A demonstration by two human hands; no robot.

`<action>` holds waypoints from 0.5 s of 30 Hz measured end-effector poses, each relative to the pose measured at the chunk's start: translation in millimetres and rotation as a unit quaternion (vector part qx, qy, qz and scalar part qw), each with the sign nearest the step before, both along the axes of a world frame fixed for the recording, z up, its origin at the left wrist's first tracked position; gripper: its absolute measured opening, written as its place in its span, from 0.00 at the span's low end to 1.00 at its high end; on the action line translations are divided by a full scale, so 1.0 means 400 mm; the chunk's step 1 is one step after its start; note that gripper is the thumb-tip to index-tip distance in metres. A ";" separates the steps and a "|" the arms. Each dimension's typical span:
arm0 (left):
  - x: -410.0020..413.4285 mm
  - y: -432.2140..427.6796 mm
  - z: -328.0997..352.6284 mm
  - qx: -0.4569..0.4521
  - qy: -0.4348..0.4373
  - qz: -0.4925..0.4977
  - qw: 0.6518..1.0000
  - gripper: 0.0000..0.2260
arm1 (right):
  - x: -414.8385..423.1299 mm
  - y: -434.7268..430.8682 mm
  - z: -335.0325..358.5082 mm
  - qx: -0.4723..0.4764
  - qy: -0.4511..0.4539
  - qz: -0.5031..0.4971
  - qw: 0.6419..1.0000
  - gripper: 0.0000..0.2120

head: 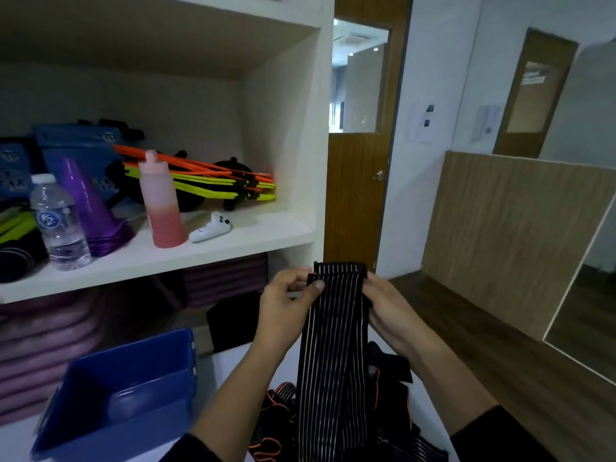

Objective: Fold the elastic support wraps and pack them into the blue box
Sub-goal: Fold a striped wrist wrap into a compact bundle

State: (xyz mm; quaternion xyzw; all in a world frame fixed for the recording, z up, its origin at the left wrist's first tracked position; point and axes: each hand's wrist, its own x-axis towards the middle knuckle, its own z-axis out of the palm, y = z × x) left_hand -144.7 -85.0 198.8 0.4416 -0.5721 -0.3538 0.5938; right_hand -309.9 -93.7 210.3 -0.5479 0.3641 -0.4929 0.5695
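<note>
2 hands (286, 305) (388, 311) hold wrap (333, 355) vertical, doubled end up.

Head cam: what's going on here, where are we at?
A person is holding up a black striped elastic wrap with both hands: the left hand pinches its top-left edge, the right hand its top-right. The top end looks doubled over, so a fold seems to be starting. More wraps lie in a loose pile below. The blue box sits open to the left, and it looks empty so far.
</note>
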 end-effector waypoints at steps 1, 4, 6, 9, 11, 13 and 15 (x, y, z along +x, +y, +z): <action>0.000 -0.001 0.011 0.004 0.008 -0.001 1.000 0.05 | 0.009 0.002 0.012 0.001 -0.013 0.003 1.000 0.14; -0.006 0.001 0.032 0.022 0.073 0.005 0.997 0.04 | 0.037 0.004 0.028 0.011 -0.036 0.008 0.999 0.17; -0.011 0.001 0.040 0.032 0.119 0.026 0.992 0.04 | 0.054 0.003 0.027 0.027 -0.046 0.007 0.999 0.24; -0.017 0.002 0.050 0.038 0.158 0.039 0.986 0.03 | 0.079 0.005 0.024 0.030 -0.067 0.018 0.997 0.29; -0.018 0.002 0.056 0.041 0.176 0.045 0.983 0.02 | 0.095 0.010 0.030 0.006 -0.073 0.029 0.997 0.26; -0.018 0.001 0.063 0.044 0.197 0.053 0.978 0.02 | 0.111 0.011 0.037 -0.043 -0.037 0.019 0.998 0.19; -0.016 0.001 0.069 0.039 0.211 0.057 0.975 0.03 | 0.118 0.005 0.036 -0.069 0.002 -0.008 0.998 0.13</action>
